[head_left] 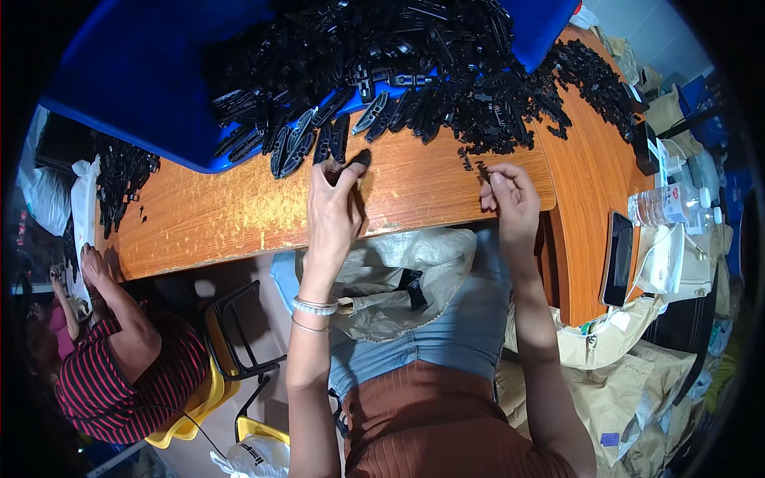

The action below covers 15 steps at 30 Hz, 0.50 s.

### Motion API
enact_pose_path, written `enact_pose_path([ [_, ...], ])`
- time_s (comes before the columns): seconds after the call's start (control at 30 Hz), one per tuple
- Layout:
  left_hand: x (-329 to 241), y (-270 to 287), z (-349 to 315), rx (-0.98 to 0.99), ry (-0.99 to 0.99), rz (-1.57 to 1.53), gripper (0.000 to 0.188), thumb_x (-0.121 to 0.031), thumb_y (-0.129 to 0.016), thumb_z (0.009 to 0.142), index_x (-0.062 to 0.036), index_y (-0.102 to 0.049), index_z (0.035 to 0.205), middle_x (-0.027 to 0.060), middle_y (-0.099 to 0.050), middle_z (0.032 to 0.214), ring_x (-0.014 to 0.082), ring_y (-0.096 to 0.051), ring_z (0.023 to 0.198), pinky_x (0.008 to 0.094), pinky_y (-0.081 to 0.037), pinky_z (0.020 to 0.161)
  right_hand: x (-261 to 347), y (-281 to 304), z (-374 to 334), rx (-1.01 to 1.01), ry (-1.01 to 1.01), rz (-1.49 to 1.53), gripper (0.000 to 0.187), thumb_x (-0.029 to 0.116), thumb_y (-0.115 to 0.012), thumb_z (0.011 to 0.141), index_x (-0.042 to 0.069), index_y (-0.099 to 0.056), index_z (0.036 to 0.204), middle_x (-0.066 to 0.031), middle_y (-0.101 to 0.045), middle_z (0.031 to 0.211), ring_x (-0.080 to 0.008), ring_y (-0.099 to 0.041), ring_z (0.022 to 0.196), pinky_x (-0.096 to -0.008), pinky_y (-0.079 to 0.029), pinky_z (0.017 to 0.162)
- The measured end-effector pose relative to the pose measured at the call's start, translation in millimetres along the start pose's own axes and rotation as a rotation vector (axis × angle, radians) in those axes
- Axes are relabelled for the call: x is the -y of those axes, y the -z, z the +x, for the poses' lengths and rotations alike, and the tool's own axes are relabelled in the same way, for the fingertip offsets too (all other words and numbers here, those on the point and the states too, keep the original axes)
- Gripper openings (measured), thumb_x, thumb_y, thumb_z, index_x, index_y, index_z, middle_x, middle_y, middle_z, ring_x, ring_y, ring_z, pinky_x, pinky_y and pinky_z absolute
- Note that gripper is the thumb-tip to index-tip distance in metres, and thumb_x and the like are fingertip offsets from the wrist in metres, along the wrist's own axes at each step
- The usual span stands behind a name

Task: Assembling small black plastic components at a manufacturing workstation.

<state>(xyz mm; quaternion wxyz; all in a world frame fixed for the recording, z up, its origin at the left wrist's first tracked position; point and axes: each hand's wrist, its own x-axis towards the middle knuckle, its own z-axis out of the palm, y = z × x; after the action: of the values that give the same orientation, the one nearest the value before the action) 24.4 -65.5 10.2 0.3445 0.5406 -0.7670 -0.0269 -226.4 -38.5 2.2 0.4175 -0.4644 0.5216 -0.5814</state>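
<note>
Head view:
1. Left hand (333, 209): above brown wood-grain tabletop (239, 211), near side of black heap. Thumb and fingers curled inward; dark oval piece (362, 158) at thumb tip. Grip partly hidden; cannot tell whether closed on it.
2. Right hand (514, 201): farther right, over near edge of tabletop. Thumb and forefinger pinched on small black plastic piece (483, 170); other fingers loosely bent.
3. Long black oval plastic pieces (370, 114): side by side just beyond left hand, some over near rim of large blue plastic bin (131, 119), some on the wood.
4. Large heap of black plastic parts (358, 48): far side, in and spilling from bin. Smaller black bits (586, 84) scattered far right.
5. Pale woven sack (426, 255): open across lap, below near table edge.
6. Right side: black smartphone (617, 259), clear plastic bottle (661, 205) just beyond.
7. Left side: co-worker in red-and-black striped shirt (127, 386), one hand at table's left end.
</note>
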Motion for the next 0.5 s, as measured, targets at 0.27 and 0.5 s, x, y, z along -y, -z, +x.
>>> enact_pose_path([
  [0.27, -36.2, 2.0, -7.7, 0.134, 0.555, -1.205, 0.022, 0.004, -0.067, 0.077, -0.0021, -0.064, 0.098, -0.0023, -0.061, 0.087, 0.0031, -0.054, 0.066, 0.0144, -0.038, 0.054, 34.1, -11.2, -8.5, 0.100, -0.338, 0.507, 0.021, 0.008, -0.047, 0.094, -0.006, -0.052, 0.108, -0.0118, -0.061, 0.082, -0.0117, -0.056, 0.066, -0.0199, -0.042, 0.055],
  [0.5, -52.2, 16.9, -13.1, 0.296, 0.525, -1.082, 0.028, 0.007, -0.066, 0.079, 0.0009, -0.064, 0.106, -0.0024, -0.058, 0.068, 0.0019, -0.059, 0.069, 0.0133, -0.040, 0.053, 39.5, -31.5, -26.0, 0.126, -0.158, 0.232, 0.018, 0.002, -0.052, 0.090, -0.007, -0.055, 0.106, -0.0135, -0.064, 0.084, -0.0112, -0.057, 0.062, -0.0189, -0.045, 0.056],
])
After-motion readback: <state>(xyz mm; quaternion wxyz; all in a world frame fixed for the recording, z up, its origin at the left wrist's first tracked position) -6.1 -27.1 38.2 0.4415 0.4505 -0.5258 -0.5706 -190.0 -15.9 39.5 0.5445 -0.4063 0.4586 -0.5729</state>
